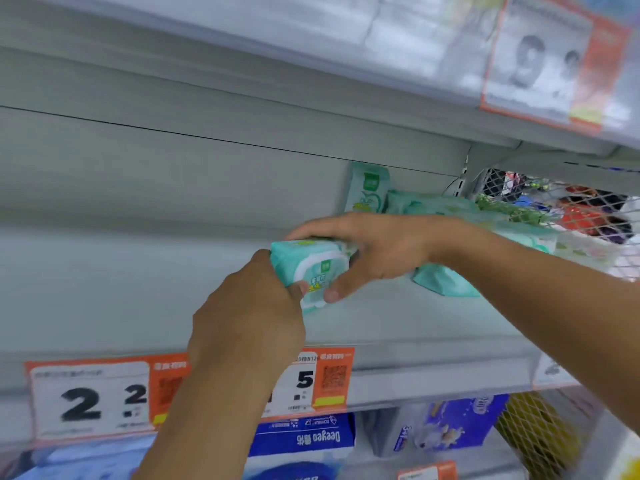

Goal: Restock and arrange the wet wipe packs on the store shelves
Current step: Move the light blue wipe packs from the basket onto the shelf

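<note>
A mint-green wet wipe pack (308,265) is held above the grey shelf (398,317) between both hands. My left hand (249,317) grips its left end from below. My right hand (367,251) curls over its top and right side, thumb under the front. Behind it, one pack (369,188) stands upright against the back panel. Several more green packs (446,209) lie in a loose pile to the right, one (443,282) under my right forearm.
A wire mesh divider (568,209) closes the shelf's right end. Orange price tags (93,396) hang on the shelf's front edge. An upper shelf (346,64) overhangs. Blue packs (311,434) fill the shelf below. The left half of the shelf holds nothing.
</note>
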`<act>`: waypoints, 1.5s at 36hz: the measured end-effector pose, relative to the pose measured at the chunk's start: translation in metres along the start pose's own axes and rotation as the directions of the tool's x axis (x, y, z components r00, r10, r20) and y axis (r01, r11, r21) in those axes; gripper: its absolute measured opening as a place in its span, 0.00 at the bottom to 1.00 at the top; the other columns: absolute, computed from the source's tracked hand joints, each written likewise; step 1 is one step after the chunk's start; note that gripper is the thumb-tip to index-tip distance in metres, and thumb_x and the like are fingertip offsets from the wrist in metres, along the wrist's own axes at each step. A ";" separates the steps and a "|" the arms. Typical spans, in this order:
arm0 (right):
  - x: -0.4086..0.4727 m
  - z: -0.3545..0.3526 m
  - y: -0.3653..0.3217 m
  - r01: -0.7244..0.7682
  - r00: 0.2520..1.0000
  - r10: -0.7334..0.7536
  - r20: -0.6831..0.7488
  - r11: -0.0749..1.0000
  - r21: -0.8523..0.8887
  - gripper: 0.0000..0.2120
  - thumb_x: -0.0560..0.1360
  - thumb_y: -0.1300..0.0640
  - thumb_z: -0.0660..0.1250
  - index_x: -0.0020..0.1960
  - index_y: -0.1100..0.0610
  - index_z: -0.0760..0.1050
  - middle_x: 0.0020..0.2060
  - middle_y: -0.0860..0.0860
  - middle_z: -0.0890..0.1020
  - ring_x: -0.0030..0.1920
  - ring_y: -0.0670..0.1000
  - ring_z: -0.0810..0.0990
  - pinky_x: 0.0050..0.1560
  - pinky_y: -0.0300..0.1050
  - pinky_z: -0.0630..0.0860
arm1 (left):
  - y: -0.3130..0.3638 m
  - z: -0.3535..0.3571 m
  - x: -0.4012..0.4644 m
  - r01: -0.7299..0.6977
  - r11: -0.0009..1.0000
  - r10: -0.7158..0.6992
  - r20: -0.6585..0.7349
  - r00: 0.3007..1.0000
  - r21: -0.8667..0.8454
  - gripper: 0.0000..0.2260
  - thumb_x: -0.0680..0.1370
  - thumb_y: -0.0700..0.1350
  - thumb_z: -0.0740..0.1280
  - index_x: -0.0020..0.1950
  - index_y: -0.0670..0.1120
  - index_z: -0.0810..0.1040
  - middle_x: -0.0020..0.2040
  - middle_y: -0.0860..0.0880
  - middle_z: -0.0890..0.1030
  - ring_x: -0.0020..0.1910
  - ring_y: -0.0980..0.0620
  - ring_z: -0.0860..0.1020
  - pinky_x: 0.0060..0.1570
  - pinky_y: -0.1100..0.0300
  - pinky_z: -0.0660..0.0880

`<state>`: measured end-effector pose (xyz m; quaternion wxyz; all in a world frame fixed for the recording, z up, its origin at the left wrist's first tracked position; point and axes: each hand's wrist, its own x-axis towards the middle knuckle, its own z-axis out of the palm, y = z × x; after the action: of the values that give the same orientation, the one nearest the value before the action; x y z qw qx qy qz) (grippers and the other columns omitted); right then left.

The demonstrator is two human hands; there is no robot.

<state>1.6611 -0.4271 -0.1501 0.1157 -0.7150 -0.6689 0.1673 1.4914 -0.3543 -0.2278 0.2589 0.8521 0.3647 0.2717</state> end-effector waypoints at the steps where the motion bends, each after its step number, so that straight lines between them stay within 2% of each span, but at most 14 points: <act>1: 0.005 0.005 0.002 0.011 0.998 -0.017 -0.068 0.996 -0.091 0.26 0.70 0.58 0.79 0.65 0.53 0.75 0.54 0.48 0.82 0.53 0.48 0.81 0.55 0.46 0.78 | 0.002 0.000 -0.003 -0.001 0.999 0.003 -0.046 0.999 0.054 0.13 0.81 0.58 0.59 0.62 0.55 0.69 0.44 0.54 0.74 0.43 0.49 0.72 0.40 0.55 0.67; 3: 0.019 0.010 0.012 0.000 0.982 -0.029 -0.189 0.989 -0.149 0.23 0.70 0.56 0.78 0.63 0.54 0.77 0.51 0.48 0.83 0.50 0.49 0.80 0.53 0.45 0.76 | 0.007 -0.004 -0.010 0.007 0.989 0.012 -0.123 0.992 0.147 0.15 0.81 0.59 0.55 0.63 0.53 0.69 0.47 0.52 0.76 0.45 0.46 0.74 0.40 0.55 0.66; 6: 0.044 0.005 0.035 -0.150 0.948 0.068 -0.310 0.957 -0.249 0.30 0.74 0.54 0.75 0.74 0.54 0.69 0.67 0.52 0.76 0.66 0.52 0.74 0.64 0.38 0.66 | 0.008 -0.009 -0.017 -0.019 0.948 0.037 -0.050 0.998 0.318 0.21 0.80 0.64 0.52 0.64 0.55 0.72 0.55 0.51 0.78 0.53 0.48 0.77 0.43 0.56 0.66; 13: 0.104 -0.010 0.081 -0.463 0.831 0.259 -0.492 0.813 -0.354 0.26 0.79 0.53 0.66 0.76 0.47 0.64 0.67 0.54 0.72 0.68 0.58 0.71 0.64 0.53 0.72 | 0.001 -0.011 -0.013 -0.103 0.937 0.034 0.206 0.978 0.334 0.15 0.78 0.55 0.55 0.43 0.50 0.76 0.41 0.53 0.78 0.43 0.51 0.76 0.44 0.54 0.71; 23: 0.131 -0.005 0.102 -0.578 0.669 0.280 -0.688 0.779 -0.244 0.18 0.75 0.63 0.70 0.64 0.53 0.79 0.57 0.56 0.80 0.59 0.58 0.77 0.59 0.52 0.78 | 0.005 -0.014 -0.008 -0.058 0.954 -0.039 0.315 0.948 0.293 0.18 0.78 0.50 0.59 0.67 0.57 0.73 0.65 0.54 0.76 0.60 0.49 0.74 0.52 0.58 0.65; 26: 0.129 -0.007 0.101 -0.578 0.681 0.282 -0.676 0.774 -0.259 0.16 0.73 0.64 0.71 0.60 0.55 0.80 0.55 0.55 0.81 0.57 0.57 0.80 0.56 0.50 0.79 | 0.006 -0.016 -0.009 -0.044 0.959 -0.051 0.324 0.945 0.280 0.18 0.78 0.50 0.59 0.68 0.57 0.73 0.65 0.54 0.76 0.61 0.49 0.74 0.55 0.57 0.67; 28: 0.121 -0.010 0.093 -0.547 0.721 0.262 -0.642 0.784 -0.293 0.25 0.74 0.62 0.71 0.70 0.55 0.72 0.64 0.56 0.76 0.63 0.58 0.76 0.61 0.53 0.76 | 0.007 -0.016 -0.009 -0.041 0.960 -0.050 0.311 0.949 0.278 0.18 0.77 0.49 0.60 0.66 0.57 0.74 0.63 0.53 0.77 0.59 0.49 0.74 0.53 0.56 0.67; 30: 0.101 -0.014 0.077 -0.503 0.754 0.248 -0.608 0.813 -0.293 0.33 0.76 0.57 0.71 0.78 0.54 0.61 0.72 0.55 0.68 0.71 0.58 0.68 0.67 0.54 0.71 | 0.009 -0.013 -0.011 -0.052 0.958 -0.020 0.249 0.968 0.280 0.14 0.76 0.49 0.59 0.59 0.55 0.78 0.57 0.52 0.79 0.49 0.49 0.75 0.47 0.57 0.67; 33: 0.051 -0.009 0.049 -0.447 0.790 0.208 -0.577 0.839 -0.309 0.29 0.76 0.52 0.71 0.74 0.52 0.67 0.71 0.54 0.69 0.70 0.57 0.69 0.68 0.52 0.70 | 0.013 -0.010 -0.020 -0.077 0.959 0.074 0.024 0.997 0.271 0.10 0.78 0.50 0.58 0.47 0.51 0.79 0.45 0.50 0.80 0.37 0.49 0.72 0.38 0.57 0.66; 37: -0.056 0.036 0.015 -0.334 0.736 -0.001 -0.677 0.869 -0.364 0.16 0.74 0.52 0.72 0.60 0.53 0.79 0.58 0.53 0.80 0.58 0.57 0.78 0.60 0.52 0.75 | 0.017 -0.003 -0.042 -0.354 0.927 0.375 -0.264 0.889 0.125 0.09 0.78 0.50 0.61 0.46 0.50 0.81 0.42 0.51 0.83 0.40 0.46 0.79 0.45 0.53 0.74; 44: -0.187 0.122 0.000 -0.285 0.513 0.122 -0.850 0.958 -0.035 0.04 0.74 0.59 0.73 0.43 0.51 0.80 0.40 0.46 0.82 0.41 0.42 0.77 0.41 0.30 0.72 | 0.015 0.026 -0.093 -0.726 0.684 0.718 -0.239 0.654 0.067 0.05 0.76 0.46 0.65 0.46 0.48 0.79 0.43 0.53 0.80 0.45 0.49 0.76 0.48 0.55 0.70; 47: -0.210 0.151 -0.001 -0.267 0.551 0.159 -0.819 0.964 0.008 0.06 0.74 0.57 0.71 0.40 0.50 0.79 0.34 0.44 0.81 0.38 0.43 0.79 0.40 0.37 0.74 | 0.014 0.035 -0.115 -0.731 0.682 0.727 -0.099 0.680 -0.015 0.07 0.77 0.51 0.62 0.46 0.52 0.78 0.40 0.55 0.79 0.41 0.52 0.76 0.42 0.54 0.74; 50: -0.222 0.183 -0.002 -0.191 0.663 0.220 -0.715 0.974 0.122 0.08 0.75 0.59 0.72 0.38 0.52 0.78 0.29 0.45 0.80 0.31 0.44 0.77 0.35 0.34 0.71 | 0.007 0.057 -0.132 -0.697 0.717 0.676 0.259 0.689 -0.017 0.08 0.78 0.54 0.62 0.45 0.52 0.77 0.39 0.55 0.80 0.38 0.53 0.76 0.39 0.54 0.75; 54: -0.232 0.255 0.014 -0.356 0.881 0.385 -0.275 0.922 0.152 0.03 0.75 0.58 0.72 0.42 0.56 0.82 0.30 0.46 0.79 0.31 0.40 0.76 0.35 0.35 0.69 | -0.037 0.119 -0.166 -0.627 0.777 0.373 0.754 0.540 0.064 0.09 0.77 0.57 0.67 0.53 0.55 0.79 0.50 0.51 0.82 0.49 0.49 0.79 0.49 0.56 0.76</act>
<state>1.5623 -0.6738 -0.3704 0.2162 -0.8401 -0.4854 0.1085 1.4545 -0.4876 -0.3824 0.1424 0.9868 0.0131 -0.0767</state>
